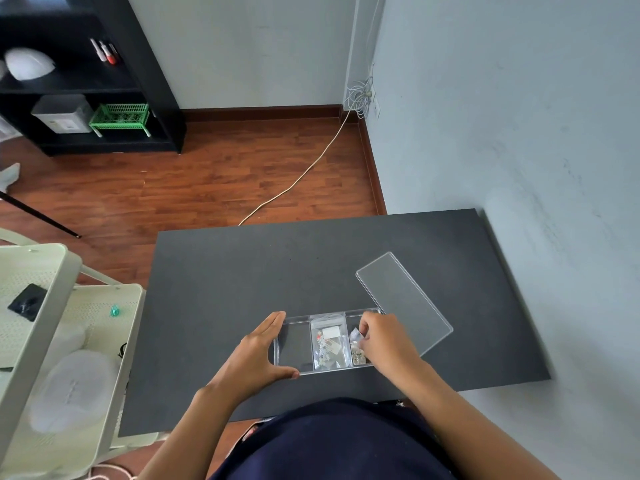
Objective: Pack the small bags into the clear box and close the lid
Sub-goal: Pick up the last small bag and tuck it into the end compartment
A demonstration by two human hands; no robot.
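Observation:
A clear box (293, 344) with three compartments lies on the dark table (225, 289). Its left compartment holds nothing. A small bag (327, 342) of tiny decorations lies in the middle compartment. My right hand (384, 341) is over the right compartment, its fingers pinched on another small bag (356, 337) that sits partly inside. My left hand (265, 351) cups the box's left end, fingers on the far corner and thumb on the near edge. The clear lid (405, 299) lies flat on the table, behind and to the right of the box.
A pale green trolley (62, 323) with white items stands left of the table. A wall (519, 133) borders the table's right side. Beyond are a wood floor with a white cable (304, 171) and a black shelf unit (104, 81).

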